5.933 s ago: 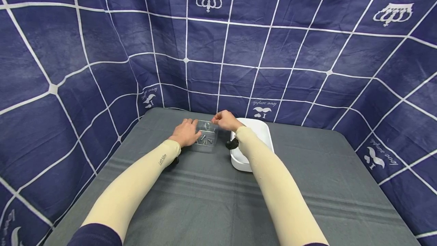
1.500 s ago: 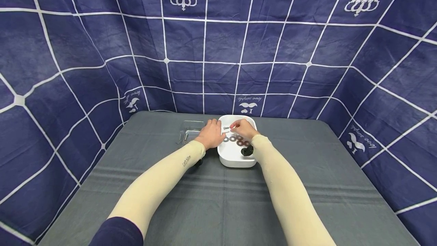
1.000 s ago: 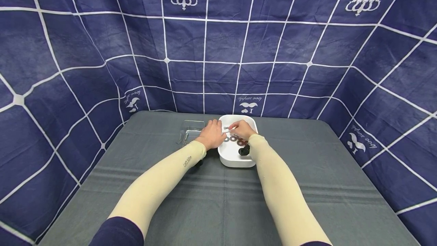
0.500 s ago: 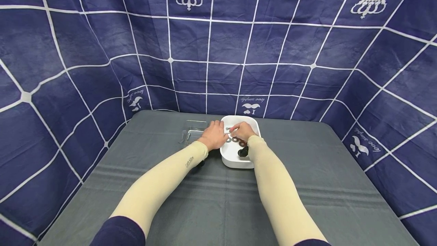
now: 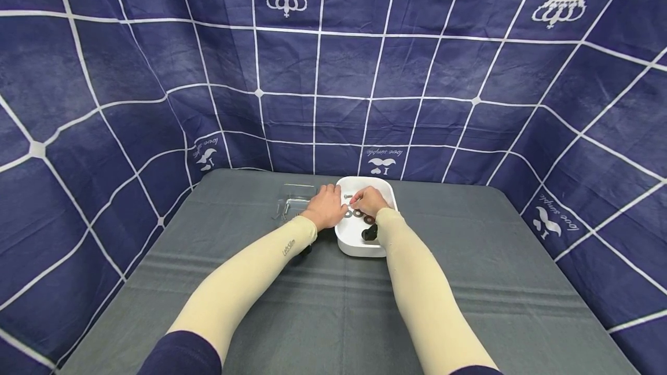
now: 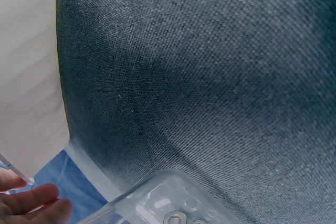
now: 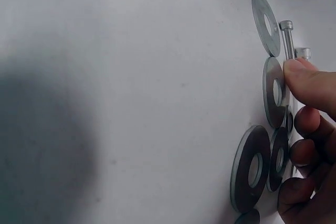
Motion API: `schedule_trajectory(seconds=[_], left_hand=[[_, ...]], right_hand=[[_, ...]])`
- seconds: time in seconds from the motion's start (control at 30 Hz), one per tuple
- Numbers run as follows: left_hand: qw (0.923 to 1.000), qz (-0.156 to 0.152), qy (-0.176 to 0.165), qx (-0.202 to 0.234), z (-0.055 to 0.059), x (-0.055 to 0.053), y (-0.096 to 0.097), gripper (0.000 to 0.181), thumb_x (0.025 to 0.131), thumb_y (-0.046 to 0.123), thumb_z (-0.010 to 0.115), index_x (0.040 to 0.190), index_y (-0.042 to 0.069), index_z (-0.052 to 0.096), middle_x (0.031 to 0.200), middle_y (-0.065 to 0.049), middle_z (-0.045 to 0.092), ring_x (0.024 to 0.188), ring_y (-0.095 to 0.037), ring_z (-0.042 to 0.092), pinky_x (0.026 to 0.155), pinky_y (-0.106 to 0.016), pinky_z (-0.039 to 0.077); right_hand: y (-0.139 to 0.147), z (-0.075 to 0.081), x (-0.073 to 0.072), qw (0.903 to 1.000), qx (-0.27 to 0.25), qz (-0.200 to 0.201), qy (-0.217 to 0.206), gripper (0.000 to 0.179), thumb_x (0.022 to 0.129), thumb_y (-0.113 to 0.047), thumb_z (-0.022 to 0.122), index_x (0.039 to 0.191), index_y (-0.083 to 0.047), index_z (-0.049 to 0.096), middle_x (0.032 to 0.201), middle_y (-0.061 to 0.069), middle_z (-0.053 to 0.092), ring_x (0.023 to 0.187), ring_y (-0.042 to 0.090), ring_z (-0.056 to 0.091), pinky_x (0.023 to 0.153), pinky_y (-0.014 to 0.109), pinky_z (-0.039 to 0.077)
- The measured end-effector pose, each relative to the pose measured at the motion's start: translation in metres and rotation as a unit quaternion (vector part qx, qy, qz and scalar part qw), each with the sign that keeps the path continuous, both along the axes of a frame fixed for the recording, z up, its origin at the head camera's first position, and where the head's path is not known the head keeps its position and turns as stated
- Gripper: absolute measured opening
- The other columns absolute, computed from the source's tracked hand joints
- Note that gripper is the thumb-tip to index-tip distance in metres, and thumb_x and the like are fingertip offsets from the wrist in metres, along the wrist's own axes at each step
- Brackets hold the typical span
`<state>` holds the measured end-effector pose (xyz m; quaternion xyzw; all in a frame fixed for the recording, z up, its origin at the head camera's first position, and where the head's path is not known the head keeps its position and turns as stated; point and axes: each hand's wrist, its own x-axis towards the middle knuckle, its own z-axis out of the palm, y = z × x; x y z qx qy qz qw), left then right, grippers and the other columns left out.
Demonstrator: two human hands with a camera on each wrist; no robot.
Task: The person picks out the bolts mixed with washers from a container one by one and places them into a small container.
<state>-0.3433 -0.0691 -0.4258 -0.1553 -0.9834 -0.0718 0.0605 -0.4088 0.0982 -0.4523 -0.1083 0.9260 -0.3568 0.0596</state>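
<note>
In the head view, my left hand [image 5: 325, 206] rests at the left rim of the white tray [image 5: 362, 252]; in the left wrist view its loosely bent fingers [image 6: 39, 200] show past the tray's wall. My right hand [image 5: 369, 201] is inside the tray. The right wrist view shows its thumb and fingers pinching a socket-head bolt [image 7: 288, 38], head pointing away. A second bolt [image 7: 303, 52] lies just behind it. Several flat metal washers, one a large dark washer [image 7: 251, 169] and one a lighter washer [image 7: 265, 24], lie beside the fingers.
To the left of the tray stands a clear plastic box [image 5: 297, 192] with some metal pieces in it. Grey cloth [image 5: 292, 317] covers the table. A blue curtain with white lines [image 5: 344, 62] hangs around the back and sides.
Both hands have shifted from the clear box to the white tray since the oldest frame. During the last second my right hand moves slightly within the tray; my left hand stays at the rim.
</note>
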Motion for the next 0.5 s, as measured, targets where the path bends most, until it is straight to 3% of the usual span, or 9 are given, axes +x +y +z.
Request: schedule_trajectory(seconds=[0.5], left_hand=[[0.9999, 0.003, 0.0, -0.01, -0.0018, -0.0018, 0.0028, 0.059, 0.102, 0.037, 0.049, 0.142, -0.005, 0.041, 0.13, -0.021, 0.052, 0.126, -0.035, 0.048, 0.103, -0.045, 0.049]], right_hand=[[0.0031, -0.0031, 0.0008, 0.9993, 0.025, 0.009, 0.025, 0.01, 0.089, -0.011, 0.071, 0.086, -0.005, 0.077, 0.063, -0.007, 0.059, 0.059, 0.007, 0.052, 0.056, 0.02, 0.04]])
